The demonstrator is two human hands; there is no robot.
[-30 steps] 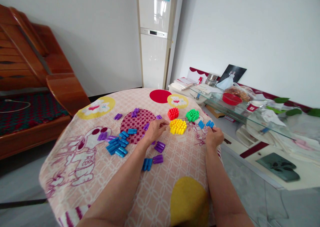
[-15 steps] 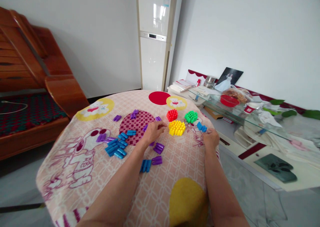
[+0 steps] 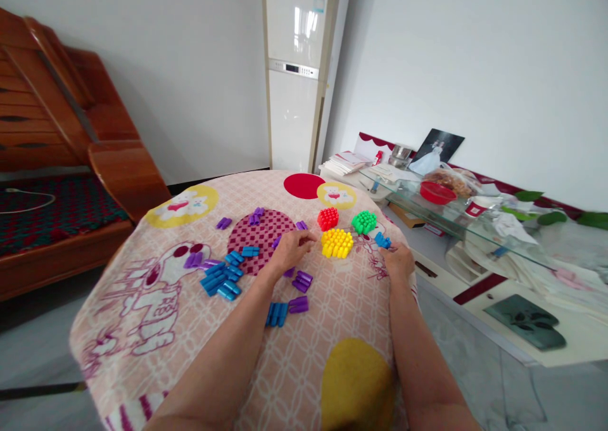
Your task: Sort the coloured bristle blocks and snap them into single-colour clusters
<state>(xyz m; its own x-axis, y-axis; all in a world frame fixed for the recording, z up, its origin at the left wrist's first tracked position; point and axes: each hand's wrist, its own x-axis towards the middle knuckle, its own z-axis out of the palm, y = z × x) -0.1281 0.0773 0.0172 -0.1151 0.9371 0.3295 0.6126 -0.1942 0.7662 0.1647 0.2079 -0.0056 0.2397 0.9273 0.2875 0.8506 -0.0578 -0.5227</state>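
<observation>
A glossy blue plastic cluster of short rounded tubes was seen near the right edge of a soft, pink, lattice-patterned tablecloth — touched by the half-curled right hand, though whether gripped could not be told. The left hand was held loosely bent beside a knobbly yellow plastic cluster; whether anything was pinched could not be told.

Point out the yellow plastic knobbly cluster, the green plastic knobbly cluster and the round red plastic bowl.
Yellow plastic knobbly cluster (image 3: 337, 244): head view, middle of its visible surface.
Green plastic knobbly cluster (image 3: 364, 222): head view, middle of its visible surface.
Round red plastic bowl (image 3: 437, 194): head view, outer side wall.
</observation>
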